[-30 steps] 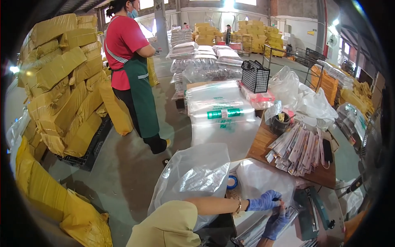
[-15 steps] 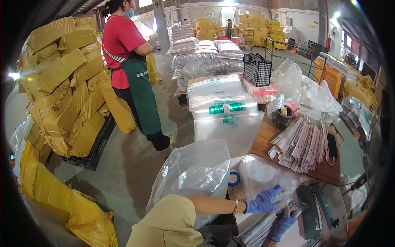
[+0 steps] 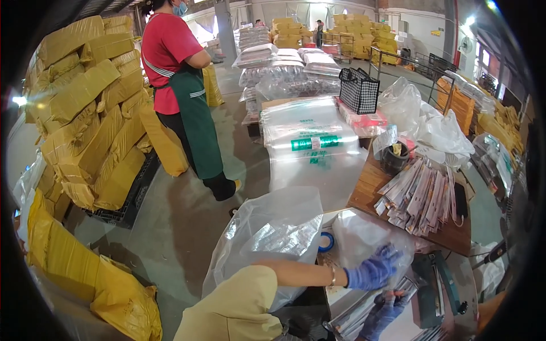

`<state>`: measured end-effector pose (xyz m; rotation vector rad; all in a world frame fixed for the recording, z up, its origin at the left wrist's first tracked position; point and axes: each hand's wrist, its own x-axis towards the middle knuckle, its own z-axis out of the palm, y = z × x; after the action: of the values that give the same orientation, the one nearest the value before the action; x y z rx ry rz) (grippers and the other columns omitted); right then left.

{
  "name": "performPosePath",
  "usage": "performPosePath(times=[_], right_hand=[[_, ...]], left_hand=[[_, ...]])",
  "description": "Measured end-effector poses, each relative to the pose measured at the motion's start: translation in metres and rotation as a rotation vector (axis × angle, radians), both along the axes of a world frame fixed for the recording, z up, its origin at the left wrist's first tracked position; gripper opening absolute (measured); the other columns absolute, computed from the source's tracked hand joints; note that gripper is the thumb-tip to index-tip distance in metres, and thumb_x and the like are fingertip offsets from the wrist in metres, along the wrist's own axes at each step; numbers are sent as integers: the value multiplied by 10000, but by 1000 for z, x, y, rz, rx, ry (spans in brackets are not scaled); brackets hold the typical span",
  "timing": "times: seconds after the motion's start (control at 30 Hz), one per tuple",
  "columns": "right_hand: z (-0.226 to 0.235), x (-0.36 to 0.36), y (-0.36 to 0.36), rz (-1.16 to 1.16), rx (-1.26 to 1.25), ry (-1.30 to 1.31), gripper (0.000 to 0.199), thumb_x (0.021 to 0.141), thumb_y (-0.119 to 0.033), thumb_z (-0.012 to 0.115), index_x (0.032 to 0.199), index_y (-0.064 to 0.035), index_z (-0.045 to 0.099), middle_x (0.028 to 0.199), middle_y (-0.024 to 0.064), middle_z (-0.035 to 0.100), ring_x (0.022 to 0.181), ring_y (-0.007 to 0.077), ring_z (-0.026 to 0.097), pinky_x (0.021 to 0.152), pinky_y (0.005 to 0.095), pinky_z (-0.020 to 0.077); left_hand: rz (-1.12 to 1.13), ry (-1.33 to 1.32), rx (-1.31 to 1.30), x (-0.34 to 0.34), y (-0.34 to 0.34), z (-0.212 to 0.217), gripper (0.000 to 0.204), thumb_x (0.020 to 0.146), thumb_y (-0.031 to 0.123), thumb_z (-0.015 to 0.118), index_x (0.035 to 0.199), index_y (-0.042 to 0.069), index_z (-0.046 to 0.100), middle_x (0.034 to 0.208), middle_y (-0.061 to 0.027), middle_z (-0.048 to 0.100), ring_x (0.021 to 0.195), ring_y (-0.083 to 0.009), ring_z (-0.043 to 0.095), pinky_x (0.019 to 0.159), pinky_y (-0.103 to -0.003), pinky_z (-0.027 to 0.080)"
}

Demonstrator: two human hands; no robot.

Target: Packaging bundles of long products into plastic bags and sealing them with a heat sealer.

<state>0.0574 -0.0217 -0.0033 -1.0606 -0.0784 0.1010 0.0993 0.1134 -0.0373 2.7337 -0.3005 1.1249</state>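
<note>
My left hand (image 3: 372, 270), in a blue-purple glove, reaches across from the left with its fingers stretched out over a clear plastic bag (image 3: 364, 232). Just below it, my right hand (image 3: 385, 314) wears a similar glove, its fingers curled at the end of slim, flat packets (image 3: 354, 314). How many of these it grips is hidden. The packets lie lengthwise on a white tabletop (image 3: 410, 329). Right beside them stands a dark green metal device (image 3: 427, 290) with a long slot. A blue tape roll (image 3: 326, 242) sits left of the bag.
A wooden board (image 3: 364, 196) bears a fanned pile of printed strips (image 3: 418, 196), a dark pot (image 3: 393, 159) and a phone (image 3: 460, 200). Clear plastic sheets (image 3: 313, 167) lie ahead. A person in a green apron (image 3: 193, 113) stands at left near stacked yellow parcels (image 3: 85, 108).
My left hand has shifted slightly right, its fingers spreading over the plastic bag. My right hand has drawn back a little toward me. The whole view has shifted slightly.
</note>
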Motion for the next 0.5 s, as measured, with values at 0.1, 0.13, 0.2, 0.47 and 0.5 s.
performPosePath(times=[0.1,0.13,0.2,0.47,0.5], right_hand=[[-36,4,-32,174,-100,-15,309,744,-124,648,990,-82,468,854,25,531,677,123,516,580,239,428],[-33,-3,-38,250,-299,23,429,737,-184,661,1087,-40,460,918,93,505,754,167,517,635,271,452],[-48,-4,-46,332,-621,-211,544,753,-224,665,1184,13,435,895,109,475,717,179,510,607,262,470],[-12,97,23,-207,-1352,-930,917,536,-331,735,1273,9,308,1264,237,352,1162,369,363,986,419,283],[-30,123,18,-326,-1293,-864,853,579,-303,720,1268,4,322,1265,231,356,1171,353,359,992,408,277]], left_hand=[[31,497,-762,21,29,28,477,741,134,529,1186,9,410,1197,-197,450,1125,-284,434,918,-322,371],[12,665,-732,9,43,68,560,733,122,524,1251,-5,353,1242,-204,417,1119,-294,440,900,-317,388],[254,354,-31,30,45,-53,522,741,98,490,1242,9,378,1132,-185,475,806,-246,478,643,-312,384],[-102,570,239,-13,6,15,591,767,-6,407,1338,105,302,1375,-128,289,514,-129,519,338,-273,342],[-110,327,290,-13,14,-1,588,758,-11,417,1327,107,322,1404,-125,232,526,-139,534,346,-270,353]])
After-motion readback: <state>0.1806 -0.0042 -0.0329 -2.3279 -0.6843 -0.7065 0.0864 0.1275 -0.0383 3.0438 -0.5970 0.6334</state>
